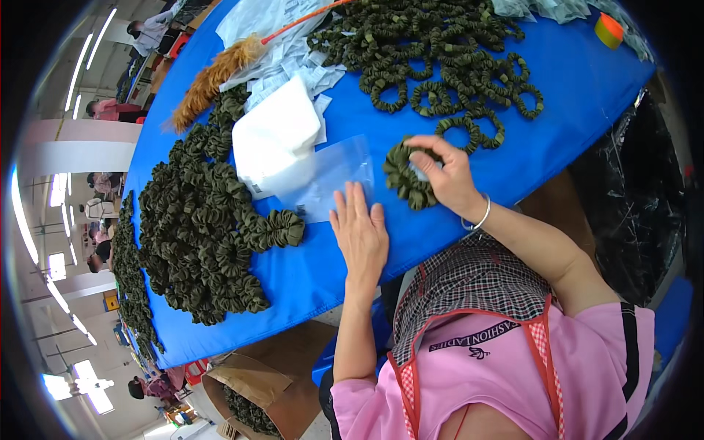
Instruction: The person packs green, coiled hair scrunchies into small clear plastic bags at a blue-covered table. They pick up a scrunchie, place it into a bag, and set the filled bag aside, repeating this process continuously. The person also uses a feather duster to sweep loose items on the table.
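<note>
A dark green scrunchie is pinched in my right hand, just above the blue table cover; the thumb and fingers curl round its near side and partly hide it. My left hand lies flat, fingers stretched out, on the lower edge of a clear plastic bag. That bag overlaps a thick stack of white plastic bags to its left. Heaped further left are many fuller green scrunchies, a few of them reaching toward my left hand. Thinner gathered green rings spread over the far side of the table.
A brown feather duster with a red handle rests on small pale packets at the far left. An orange and yellow tape roll sits far right. Below the table's left edge stands an open cardboard box. Black plastic sheeting hangs at right.
</note>
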A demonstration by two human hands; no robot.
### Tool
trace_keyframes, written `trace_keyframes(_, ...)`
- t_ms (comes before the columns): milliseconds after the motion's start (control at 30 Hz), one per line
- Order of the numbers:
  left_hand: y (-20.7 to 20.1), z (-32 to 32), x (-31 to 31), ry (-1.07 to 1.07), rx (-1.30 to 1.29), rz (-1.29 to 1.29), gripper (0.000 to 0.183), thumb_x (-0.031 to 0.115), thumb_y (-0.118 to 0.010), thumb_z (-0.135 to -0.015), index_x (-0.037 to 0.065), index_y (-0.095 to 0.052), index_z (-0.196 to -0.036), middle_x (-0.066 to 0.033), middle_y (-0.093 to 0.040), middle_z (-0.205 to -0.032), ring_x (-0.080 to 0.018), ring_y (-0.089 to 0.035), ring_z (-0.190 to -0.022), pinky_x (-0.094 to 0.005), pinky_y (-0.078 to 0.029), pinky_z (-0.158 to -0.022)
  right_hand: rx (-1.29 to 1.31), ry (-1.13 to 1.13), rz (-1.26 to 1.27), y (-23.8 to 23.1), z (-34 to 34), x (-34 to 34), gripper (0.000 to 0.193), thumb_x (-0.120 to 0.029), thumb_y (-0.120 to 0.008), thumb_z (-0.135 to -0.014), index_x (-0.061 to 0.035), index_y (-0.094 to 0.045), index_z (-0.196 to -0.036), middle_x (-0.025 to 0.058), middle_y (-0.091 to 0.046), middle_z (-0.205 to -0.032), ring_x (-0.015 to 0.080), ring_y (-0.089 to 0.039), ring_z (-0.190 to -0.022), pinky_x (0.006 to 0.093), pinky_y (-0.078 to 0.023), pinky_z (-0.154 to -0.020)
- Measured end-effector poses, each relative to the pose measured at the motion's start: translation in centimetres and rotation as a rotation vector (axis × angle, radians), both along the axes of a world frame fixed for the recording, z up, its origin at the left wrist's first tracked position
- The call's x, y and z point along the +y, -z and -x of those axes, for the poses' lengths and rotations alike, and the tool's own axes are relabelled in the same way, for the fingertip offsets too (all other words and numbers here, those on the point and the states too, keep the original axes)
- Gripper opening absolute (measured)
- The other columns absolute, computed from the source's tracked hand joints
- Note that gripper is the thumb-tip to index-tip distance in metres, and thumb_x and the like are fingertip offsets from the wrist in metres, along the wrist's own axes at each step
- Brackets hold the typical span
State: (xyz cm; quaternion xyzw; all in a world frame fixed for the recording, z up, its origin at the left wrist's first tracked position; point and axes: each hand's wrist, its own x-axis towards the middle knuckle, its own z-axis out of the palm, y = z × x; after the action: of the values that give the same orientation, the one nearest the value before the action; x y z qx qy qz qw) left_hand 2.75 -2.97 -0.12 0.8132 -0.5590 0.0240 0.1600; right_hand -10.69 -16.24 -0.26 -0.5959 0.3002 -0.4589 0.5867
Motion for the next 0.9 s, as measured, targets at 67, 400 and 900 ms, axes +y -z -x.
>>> trace_keyframes(67,-1.3,1.9,1.3,0.037,0.163,-0.013,0.042,0.024,-0.041,-0.097,-0.001,-0.045,-0.131,-0.0203,-0.052,-0.128,-0.0368,-0.042,-0.126,-0.0441,-0.033,-0.103,-0.023,0.153,0.083,0.1,0.4,-0.2,0.019,-0.009,-0.063,-0.088,-0.0004,-0.063,-0.105,0.0053,-0.065,-0.099,0.0109,-0.059,-0.088,0.0245,-0.047,-0.078)
trace_keyframes(400,-1.1,2.0,-0.7,-0.045,0.098,0.157,0.018,0.001,-0.064,-0.071,0.002,-0.066,-0.088,-0.0103,-0.058,-0.081,-0.0291,-0.055,-0.077,-0.0400,-0.045,-0.069,0.052,-0.319,0.110,-4.1,0.1,1.6,0.012,-0.009,-0.063,-0.085,-0.0036,-0.060,-0.094,0.0082,-0.063,-0.088,0.0165,-0.061,-0.082,0.0291,-0.047,-0.076)
trace_keyframes(900,-0.2,1.3,-1.1,-0.175,0.034,0.231,0.015,0.012,-0.062,-0.083,0.002,-0.064,-0.095,-0.0122,-0.061,-0.085,-0.0301,-0.060,-0.079,-0.0393,-0.046,-0.068,0.474,-0.176,0.518,0.3,-1.6,1.0,0.009,-0.016,-0.062,-0.082,-0.0104,-0.057,-0.087,0.0083,-0.055,-0.076,0.0300,-0.057,-0.074,0.0423,-0.045,-0.060)
